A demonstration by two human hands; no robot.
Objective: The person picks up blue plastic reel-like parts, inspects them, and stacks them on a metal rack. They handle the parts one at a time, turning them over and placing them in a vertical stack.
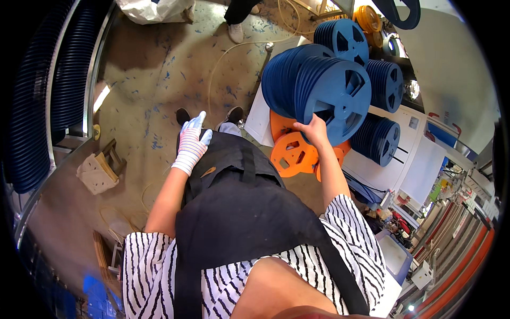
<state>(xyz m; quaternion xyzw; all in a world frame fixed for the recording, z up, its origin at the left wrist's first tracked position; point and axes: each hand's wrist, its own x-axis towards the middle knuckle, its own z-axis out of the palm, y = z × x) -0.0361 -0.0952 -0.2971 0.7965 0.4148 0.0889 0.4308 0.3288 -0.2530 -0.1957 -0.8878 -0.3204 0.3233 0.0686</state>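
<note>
My left hand (192, 142), in a white striped glove, hangs in front of the black apron (239, 212). Its fingers are stretched out and nothing is in it. Bare, my right hand (314, 131) grips the near rim of the front blue reel (348, 125), which belongs to a thick stack of blue reels (289, 80) at the right. Its thumb points left and part of its fingers is hidden against the reel. Just below this hand are orange reels (289, 154) with cut-out openings.
More blue reels (378, 139) stand on the white table (411, 125). Racks of dark blue discs (71, 69) line the left side. A yellow hose (212, 74) crosses the floor, which is scattered with blue scraps. A small wooden stool (109, 162) stands lower left; another person's shoe (236, 33) shows at the top.
</note>
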